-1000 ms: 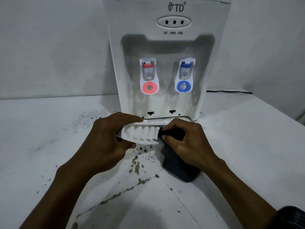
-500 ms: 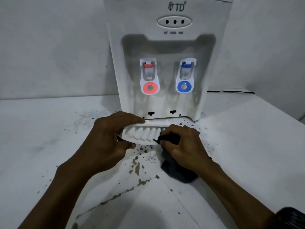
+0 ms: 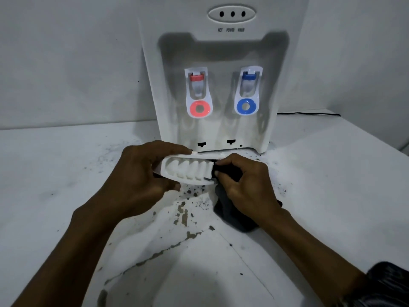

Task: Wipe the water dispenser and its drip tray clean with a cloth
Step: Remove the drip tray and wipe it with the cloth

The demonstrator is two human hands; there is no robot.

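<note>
Head view: the left hand (image 3: 141, 173) curls its fingers over the far rim of the white ribbed plastic drip tray (image 3: 188, 170), thumb beneath, just before the white water dispenser (image 3: 221, 52). Opposite those fingers, the right hand (image 3: 245, 185) pinches the limp dark cloth (image 3: 234, 218) against the tray's other end. Light, stiff, likely slick — grip its edges.

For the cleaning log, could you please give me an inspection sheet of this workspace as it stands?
Surface: pale table, dark specks in front of the dispenser.
Job's things: dispenser upright against the wall; tray off it, tilted toward the camera; dark cloth pressed to the tray's right end, the rest hanging below the hand.
Clutter: nothing seen beyond the specks.
Hands: left hand grips the tray's left end; right hand holds the cloth.
Cables: black cable on the table, right of the dispenser.
Surroundings: plain wall.
</note>
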